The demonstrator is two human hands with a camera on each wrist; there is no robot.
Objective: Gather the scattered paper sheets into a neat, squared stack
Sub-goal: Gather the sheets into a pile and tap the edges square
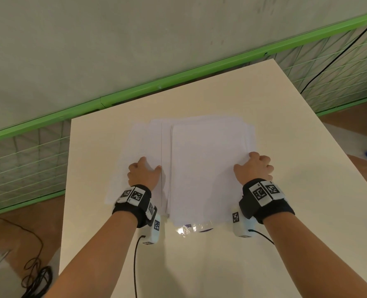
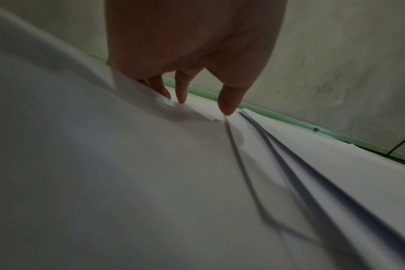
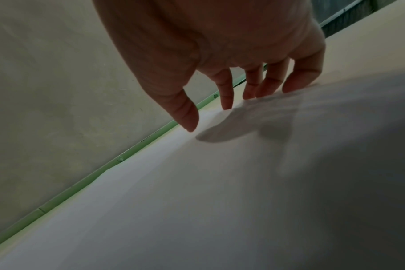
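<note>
While fanned unevenly, paper sheets (image 1: 206,168) lie between both hands.

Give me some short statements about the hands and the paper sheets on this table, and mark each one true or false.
1. The paper sheets already form one squared stack. False: several sheets stick out to the left, fanned apart.
2. The left hand touches the sheets with its fingertips. True.
3. The right hand is raised above the table. False: it is down at the right edge of the sheets.
4. Both wrists carry black bands with square markers. True.
5. The sheets are green. False: they are white.
</note>
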